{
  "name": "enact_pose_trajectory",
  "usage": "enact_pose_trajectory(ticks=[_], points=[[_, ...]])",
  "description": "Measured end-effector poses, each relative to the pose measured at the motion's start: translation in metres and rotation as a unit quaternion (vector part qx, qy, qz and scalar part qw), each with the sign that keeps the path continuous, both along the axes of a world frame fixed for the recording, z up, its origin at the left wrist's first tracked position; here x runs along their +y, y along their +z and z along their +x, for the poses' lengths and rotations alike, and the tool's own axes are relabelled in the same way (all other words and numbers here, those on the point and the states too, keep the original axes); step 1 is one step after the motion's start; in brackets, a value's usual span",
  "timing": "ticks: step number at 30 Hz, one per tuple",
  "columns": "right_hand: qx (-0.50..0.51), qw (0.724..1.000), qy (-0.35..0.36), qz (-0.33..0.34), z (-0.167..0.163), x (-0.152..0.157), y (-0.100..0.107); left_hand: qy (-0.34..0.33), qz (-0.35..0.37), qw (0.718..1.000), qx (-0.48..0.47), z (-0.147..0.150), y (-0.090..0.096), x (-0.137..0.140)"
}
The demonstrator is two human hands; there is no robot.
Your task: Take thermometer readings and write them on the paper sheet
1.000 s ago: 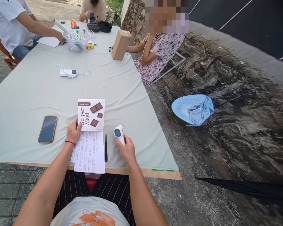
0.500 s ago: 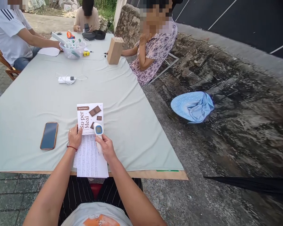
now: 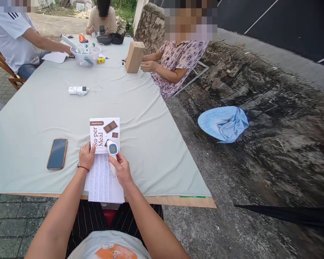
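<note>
My right hand is wrapped round the handle of a white infrared thermometer, whose blue-rimmed screen faces up. The thermometer lies over the lower right part of a white "Su-per Meal" box printed with brown chocolate pieces. At the box's lower left corner, my left hand grips its edge, with the thumb near the front face. Printed sheets of paper lie under my hands and overhang the table's near edge. Left of them, a smartphone in a brown case rests on the cloth.
A white device with a cord lies mid-table. Farther off are a clear bowl of bottles, a yellow tape measure, a cardboard box and black pans. Three people sit around; a blue hat lies to the right.
The person on the right has lowered a hand from the face to beside the cardboard box. My hands keep their hold on the box and thermometer; the view has shifted slightly.
</note>
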State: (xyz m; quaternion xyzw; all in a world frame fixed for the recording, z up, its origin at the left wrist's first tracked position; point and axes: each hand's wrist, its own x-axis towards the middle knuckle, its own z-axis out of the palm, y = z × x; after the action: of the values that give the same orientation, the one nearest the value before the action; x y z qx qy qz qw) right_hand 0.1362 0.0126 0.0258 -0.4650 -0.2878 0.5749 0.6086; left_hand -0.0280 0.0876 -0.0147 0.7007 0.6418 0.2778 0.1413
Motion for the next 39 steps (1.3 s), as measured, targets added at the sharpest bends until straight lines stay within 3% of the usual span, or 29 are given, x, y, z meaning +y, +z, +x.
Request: enact_pose_trajectory(ticks=[6, 10, 15, 18, 27, 39], points=[[-0.007, 1.0, -0.008, 0.003, -0.002, 0.0, -0.005, -0.001, 0.0, 1.0, -0.003, 0.0, 0.0, 0.0], [0.017, 1.0, -0.022, -0.007, -0.003, 0.0, 0.002, -0.009, 0.007, 1.0, -0.008, -0.002, -0.001, 0.001], [0.044, 0.997, 0.053, -0.037, 0.0, 0.0, 0.018, -0.002, 0.01, 1.0, -0.017, -0.005, -0.002, 0.003], [0.054, 0.996, 0.059, -0.05, 0.001, -0.002, 0.023, -0.008, 0.009, 1.0, -0.022, -0.006, 0.0, 0.005], [0.05, 0.998, 0.016, -0.023, 0.012, -0.022, 0.046, -0.012, 0.019, 0.999, -0.039, -0.006, 0.009, 0.006], [-0.042, 0.992, -0.116, -0.001, 0.07, -0.059, 0.063, -0.017, 0.036, 0.999, -0.03, -0.01, 0.009, 0.012]])
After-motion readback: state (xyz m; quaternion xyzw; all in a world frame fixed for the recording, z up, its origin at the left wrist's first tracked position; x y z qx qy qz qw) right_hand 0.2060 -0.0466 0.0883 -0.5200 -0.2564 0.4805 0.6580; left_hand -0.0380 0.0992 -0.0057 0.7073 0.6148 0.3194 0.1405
